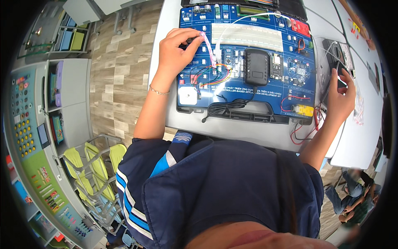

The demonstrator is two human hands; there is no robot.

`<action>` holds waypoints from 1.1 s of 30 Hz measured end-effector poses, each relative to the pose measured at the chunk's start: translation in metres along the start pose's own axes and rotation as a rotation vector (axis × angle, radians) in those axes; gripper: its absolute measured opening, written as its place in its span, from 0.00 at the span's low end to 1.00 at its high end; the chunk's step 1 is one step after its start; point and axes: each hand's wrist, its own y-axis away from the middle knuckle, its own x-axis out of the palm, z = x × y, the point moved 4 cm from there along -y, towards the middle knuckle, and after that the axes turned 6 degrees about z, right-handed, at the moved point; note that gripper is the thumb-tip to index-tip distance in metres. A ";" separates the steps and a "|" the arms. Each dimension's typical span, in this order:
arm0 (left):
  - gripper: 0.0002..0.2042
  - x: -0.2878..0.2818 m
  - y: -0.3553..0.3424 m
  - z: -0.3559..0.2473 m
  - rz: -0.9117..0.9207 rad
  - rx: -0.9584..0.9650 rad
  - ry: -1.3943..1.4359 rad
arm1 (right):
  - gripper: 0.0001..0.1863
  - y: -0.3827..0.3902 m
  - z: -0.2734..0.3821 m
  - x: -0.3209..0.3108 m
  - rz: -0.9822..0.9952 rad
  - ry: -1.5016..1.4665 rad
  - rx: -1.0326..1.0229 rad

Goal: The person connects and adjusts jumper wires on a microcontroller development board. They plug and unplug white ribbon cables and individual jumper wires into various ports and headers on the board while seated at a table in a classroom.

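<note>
My left hand (176, 54) pinches the upper end of a pinkish, glossy strand (208, 48) over a blue electronics kit board (232, 95). The strand runs down beside a white cable (218, 53) to jumper wires (215, 72). A white breadboard (246, 35) and a black adapter (256, 66) with a bundled cord (219, 107) rest on the board. At the right, beside the case, my right hand (340, 93) has its fingers around a dark object (341, 83), too hidden to name, close to another black device (333, 50) with cables.
The open kit case (236, 115) sits on a white table (199, 128). A clear bag (358, 116) lies at the right. At left are shelves (74, 103) and stacked green chairs (97, 166). Other people (352, 199) sit at the lower right.
</note>
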 end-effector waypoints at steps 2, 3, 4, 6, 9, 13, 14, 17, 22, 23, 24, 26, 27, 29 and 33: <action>0.05 0.000 0.001 -0.001 0.009 -0.004 -0.001 | 0.14 0.016 0.025 0.005 0.020 -0.167 -0.174; 0.05 0.000 -0.001 -0.002 0.021 -0.006 0.013 | 0.13 0.027 0.039 0.005 0.044 -0.230 -0.208; 0.05 0.000 -0.002 -0.002 0.033 -0.014 0.020 | 0.12 0.037 0.054 0.005 0.085 -0.265 -0.287; 0.04 -0.001 0.000 -0.002 0.017 -0.008 0.003 | 0.12 0.054 0.081 0.006 0.161 -0.376 -0.468; 0.03 0.002 -0.001 -0.005 0.008 0.021 -0.006 | 0.11 0.069 0.097 0.011 0.234 -0.472 -0.634; 0.02 -0.002 -0.007 -0.012 -0.009 0.193 -0.079 | 0.12 0.073 0.096 0.017 0.314 -0.484 -0.604; 0.03 -0.001 -0.006 -0.009 0.012 0.139 -0.034 | 0.12 0.074 0.095 0.017 0.329 -0.484 -0.586; 0.04 0.000 -0.002 -0.005 0.050 0.014 0.060 | 0.12 0.073 0.095 0.019 0.342 -0.488 -0.606; 0.04 -0.001 -0.006 -0.011 0.062 -0.051 0.050 | 0.11 0.074 0.095 0.021 0.346 -0.487 -0.642; 0.04 -0.001 -0.005 -0.010 0.059 -0.032 0.069 | 0.11 0.074 0.094 0.022 0.353 -0.490 -0.634; 0.04 -0.001 -0.005 -0.008 0.053 -0.012 0.087 | 0.11 0.074 0.094 0.022 0.359 -0.493 -0.629; 0.04 -0.002 -0.005 -0.006 0.053 0.021 0.107 | 0.11 0.074 0.094 0.022 0.367 -0.492 -0.622; 0.04 -0.001 -0.005 -0.005 0.049 0.026 0.099 | 0.11 0.074 0.093 0.022 0.369 -0.492 -0.616; 0.04 -0.001 -0.005 -0.005 0.042 0.034 0.084 | 0.11 0.073 0.093 0.022 0.371 -0.504 -0.606; 0.05 0.000 -0.005 -0.008 0.039 -0.048 0.098 | 0.11 0.074 0.093 0.021 0.387 -0.493 -0.579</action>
